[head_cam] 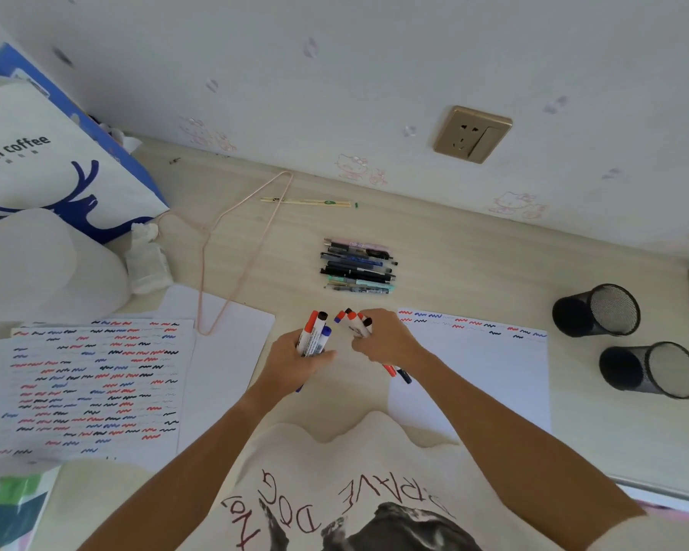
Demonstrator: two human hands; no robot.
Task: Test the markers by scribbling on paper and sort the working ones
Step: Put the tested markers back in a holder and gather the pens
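My left hand [295,357] grips one bundle of markers [315,334], my right hand [378,340] another [355,322], both just left of the scribbled sheet [474,367]. I judge testing is underway; next I should single one out and scribble there.

A pale wooden desk [474,248] meets a cartoon-patterned wall [335,73] bearing a brass socket [472,134].

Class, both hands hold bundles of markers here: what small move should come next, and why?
Probably draw one marker from the right hand bundle and scribble on the right sheet: only its top edge carries test marks, while the left sheet is nearly full.
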